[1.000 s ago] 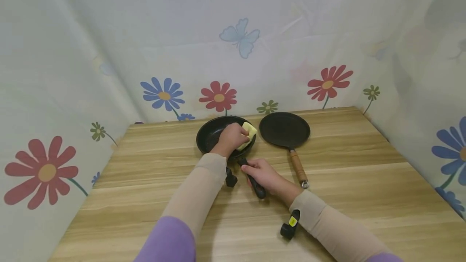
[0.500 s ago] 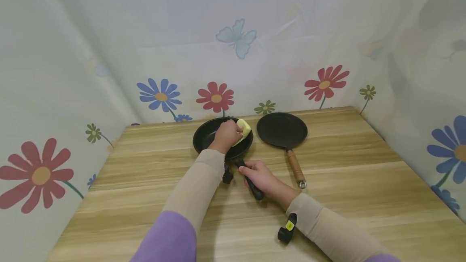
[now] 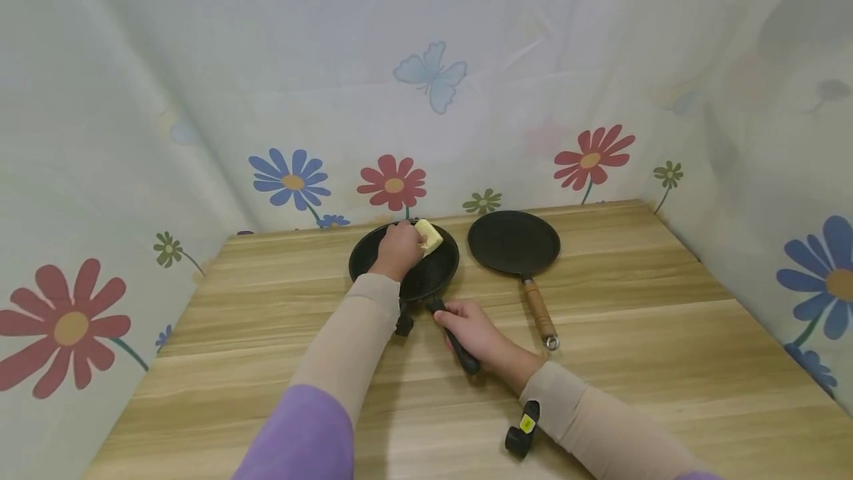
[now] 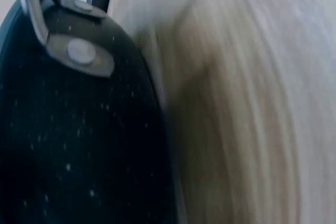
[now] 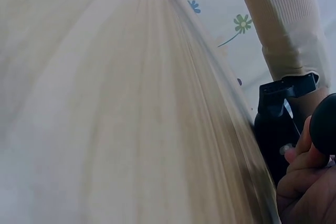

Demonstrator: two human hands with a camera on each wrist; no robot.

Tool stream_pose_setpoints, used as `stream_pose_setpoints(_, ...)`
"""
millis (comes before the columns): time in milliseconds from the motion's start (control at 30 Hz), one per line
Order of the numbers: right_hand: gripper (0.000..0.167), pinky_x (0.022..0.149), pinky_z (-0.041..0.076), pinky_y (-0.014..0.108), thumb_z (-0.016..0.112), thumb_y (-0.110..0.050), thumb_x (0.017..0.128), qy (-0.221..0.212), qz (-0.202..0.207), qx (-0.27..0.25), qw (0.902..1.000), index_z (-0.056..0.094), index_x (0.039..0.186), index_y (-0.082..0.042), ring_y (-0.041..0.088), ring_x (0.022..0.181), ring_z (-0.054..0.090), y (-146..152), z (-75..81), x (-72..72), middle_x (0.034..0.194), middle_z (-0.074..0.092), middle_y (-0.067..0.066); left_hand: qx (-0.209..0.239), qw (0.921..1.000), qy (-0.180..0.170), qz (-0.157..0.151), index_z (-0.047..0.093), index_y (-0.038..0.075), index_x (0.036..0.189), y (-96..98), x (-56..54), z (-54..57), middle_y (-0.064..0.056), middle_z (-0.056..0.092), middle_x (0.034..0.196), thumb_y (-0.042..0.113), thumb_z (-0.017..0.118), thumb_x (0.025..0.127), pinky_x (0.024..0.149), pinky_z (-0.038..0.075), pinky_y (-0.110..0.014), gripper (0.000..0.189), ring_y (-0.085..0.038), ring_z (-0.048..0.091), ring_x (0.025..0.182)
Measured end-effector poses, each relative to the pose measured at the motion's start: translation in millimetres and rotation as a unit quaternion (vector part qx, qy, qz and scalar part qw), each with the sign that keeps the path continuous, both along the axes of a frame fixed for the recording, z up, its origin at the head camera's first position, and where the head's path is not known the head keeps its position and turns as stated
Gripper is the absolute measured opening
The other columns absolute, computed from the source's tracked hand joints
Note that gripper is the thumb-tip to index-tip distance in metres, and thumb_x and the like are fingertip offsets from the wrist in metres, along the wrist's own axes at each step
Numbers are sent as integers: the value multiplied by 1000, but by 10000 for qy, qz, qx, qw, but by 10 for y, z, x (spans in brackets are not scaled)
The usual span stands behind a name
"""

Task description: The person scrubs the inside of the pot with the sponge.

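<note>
At one o'clock inside the black pan (image 3: 435, 271), a yellow cloth (image 3: 431, 236) sits pinched by the left hand (image 3: 398, 247), apparently mid-wipe; the right hand (image 3: 474, 330) grips the handle (image 3: 469, 364) at five o'clock. Sweeping the cloth round should call for that grip to brace the pan.

To the right of the speckled, dark-coated frying pan (image 3: 435, 271), a matt black griddle (image 3: 514, 241) is fitted with a smooth wooden handle (image 3: 538, 311).

Even light in the head view, faint shadows on the tabletop (image 3: 613, 317) — its surface blurred, hazed pale in both wrist views.
</note>
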State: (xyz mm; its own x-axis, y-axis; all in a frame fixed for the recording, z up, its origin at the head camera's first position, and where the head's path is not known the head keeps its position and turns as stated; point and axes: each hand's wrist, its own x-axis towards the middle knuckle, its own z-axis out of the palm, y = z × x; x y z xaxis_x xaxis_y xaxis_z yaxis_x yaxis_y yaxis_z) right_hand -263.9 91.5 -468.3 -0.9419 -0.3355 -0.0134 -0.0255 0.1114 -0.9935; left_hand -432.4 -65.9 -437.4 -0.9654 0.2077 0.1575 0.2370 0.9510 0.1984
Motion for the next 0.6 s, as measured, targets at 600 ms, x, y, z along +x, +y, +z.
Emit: stream_pose_setpoints(600,28,49,38,24,49,-9,102,-198,53,114,9997,61,104,16,13,46,47,24,126,51,56,51,6,-383,9993,-14,6,80,19,111,-205,-129,-43,-14,64,113,12,65,91,93,50,-51,26,-36,58,109)
